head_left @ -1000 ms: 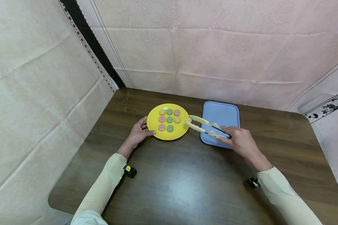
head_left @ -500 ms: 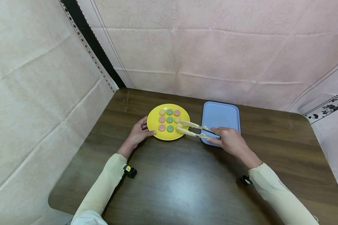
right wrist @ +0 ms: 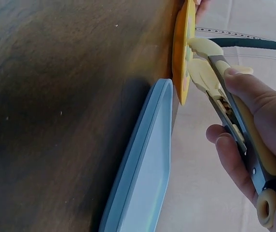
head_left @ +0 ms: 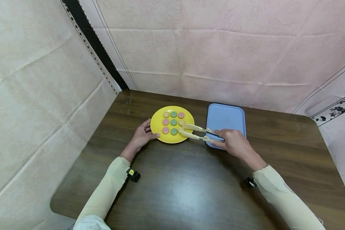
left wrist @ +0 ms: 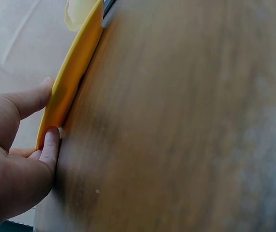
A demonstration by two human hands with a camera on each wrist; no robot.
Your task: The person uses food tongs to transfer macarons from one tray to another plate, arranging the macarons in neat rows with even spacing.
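Right hand [head_left: 233, 143] grips cream tongs [head_left: 196, 133] over a yellow plate [head_left: 157, 119] of nine round sweets; left hand [head_left: 141, 135] pinches its rim.

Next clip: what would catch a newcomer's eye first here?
The round yellow plate of small pink, green and yellow sweets at the middle of the dark wooden table. The right hand grips cream plastic tongs with tips over the plate; the left hand holds its rim. An empty blue rectangular tray lies beside it.
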